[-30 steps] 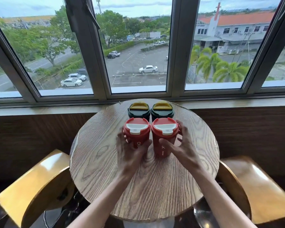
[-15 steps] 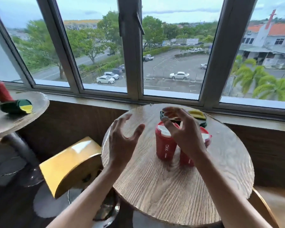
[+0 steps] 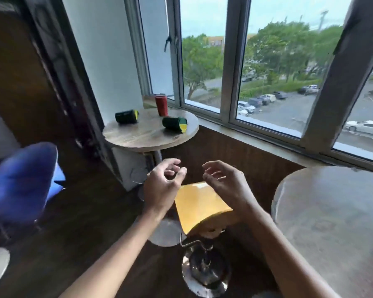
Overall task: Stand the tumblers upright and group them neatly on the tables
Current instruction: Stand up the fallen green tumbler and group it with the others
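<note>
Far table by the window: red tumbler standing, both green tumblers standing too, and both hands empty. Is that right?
Not quite. The head view shows the left green tumbler and the right green tumbler lying on their sides on the far table. Only the red tumbler stands. The left hand and right hand are empty.

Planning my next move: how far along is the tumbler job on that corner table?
Done: red tumbler stands upright on the round table. In hand: nothing; left hand and right hand are empty. Remaining: wall-side green tumbler and window-side green tumbler lie sideways, ungrouped.
</note>
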Available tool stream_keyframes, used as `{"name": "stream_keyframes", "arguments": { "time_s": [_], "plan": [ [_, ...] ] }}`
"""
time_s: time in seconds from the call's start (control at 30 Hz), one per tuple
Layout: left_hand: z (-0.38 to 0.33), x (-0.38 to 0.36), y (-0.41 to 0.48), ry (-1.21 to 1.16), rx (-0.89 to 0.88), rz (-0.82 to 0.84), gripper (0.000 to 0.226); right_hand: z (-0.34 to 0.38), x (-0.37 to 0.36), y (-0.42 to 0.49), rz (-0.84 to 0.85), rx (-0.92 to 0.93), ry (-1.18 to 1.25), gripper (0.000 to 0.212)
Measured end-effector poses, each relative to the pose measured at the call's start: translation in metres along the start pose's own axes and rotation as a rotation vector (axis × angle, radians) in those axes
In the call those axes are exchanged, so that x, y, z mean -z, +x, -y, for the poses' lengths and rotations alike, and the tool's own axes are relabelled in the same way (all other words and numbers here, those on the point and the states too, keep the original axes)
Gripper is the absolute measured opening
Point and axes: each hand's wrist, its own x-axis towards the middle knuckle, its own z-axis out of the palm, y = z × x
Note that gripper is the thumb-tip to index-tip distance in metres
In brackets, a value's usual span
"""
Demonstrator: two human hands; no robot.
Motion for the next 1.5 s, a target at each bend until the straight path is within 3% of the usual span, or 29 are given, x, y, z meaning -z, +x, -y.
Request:
{"name": "stream_keyframes", "arguments": {
  "time_s": [0.3, 0.63, 0.9, 1.07, 1.27, 1.37, 1.5],
  "plan": [
    [0.079, 0.089, 0.088, 0.114, 0.118, -0.129, 0.009, 0.017, -0.138, 0.094, 0.17, -0.015, 0.091, 0.017],
    [0.172, 0.107, 0.253, 0.199, 0.151, -0.162, 0.012, -0.02, -0.256, 0.263, 0.235, -0.017, 0.151, 0.018],
    [0.236, 0.111, 0.422, 0.307, 0.11, -0.108, 0.01, -0.057, -0.322, 0.422, 0.193, -0.027, 0.14, 0.017],
    [0.261, 0.097, 0.512, 0.237, 0.084, -0.023, 0.013, -0.079, -0.337, 0.489, 0.168, -0.07, 0.097, 0.017],
    [0.3, 0.064, 0.612, 0.26, -0.026, 0.153, 0.013, -0.114, -0.357, 0.544, 0.021, -0.185, -0.006, 0.017],
    [0.318, 0.046, 0.661, 0.361, -0.147, 0.264, 0.031, -0.126, -0.368, 0.561, -0.095, -0.271, -0.047, 0.016],
    [0.34, 0.034, 0.709, 0.627, -0.168, 0.64, 0.071, -0.126, -0.379, 0.568, -0.238, -0.408, -0.078, 0.017]
  ]
}}
